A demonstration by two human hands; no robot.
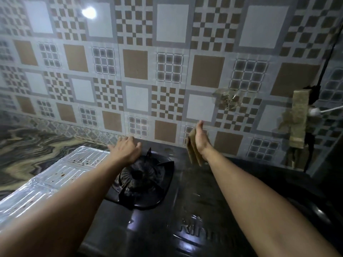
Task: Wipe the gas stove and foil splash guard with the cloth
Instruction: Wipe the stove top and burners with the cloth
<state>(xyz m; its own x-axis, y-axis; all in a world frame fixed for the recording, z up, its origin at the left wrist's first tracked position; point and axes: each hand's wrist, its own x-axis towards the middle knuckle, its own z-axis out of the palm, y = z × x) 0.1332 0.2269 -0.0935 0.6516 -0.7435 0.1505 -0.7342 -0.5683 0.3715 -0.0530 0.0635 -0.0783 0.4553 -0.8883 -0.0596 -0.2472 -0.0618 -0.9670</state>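
Cloth (194, 148) gripped in my right hand (200, 140) against wall tiles (135, 64); my left hand (125, 150), fingers loose, over stove (148, 219) burner (138, 177).

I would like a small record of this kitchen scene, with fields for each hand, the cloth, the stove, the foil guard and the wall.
left hand: reaches over the back of the burner, fingers relaxed, holds nothing
right hand: raised near the wall, holds the cloth
cloth: tan, folded, hangs from the right hand, above the stove
stove: black, glossy top
burner: black, left side of the stove
foil guard: lies flat left of the stove, brown spots on it
wall: patterned tiles
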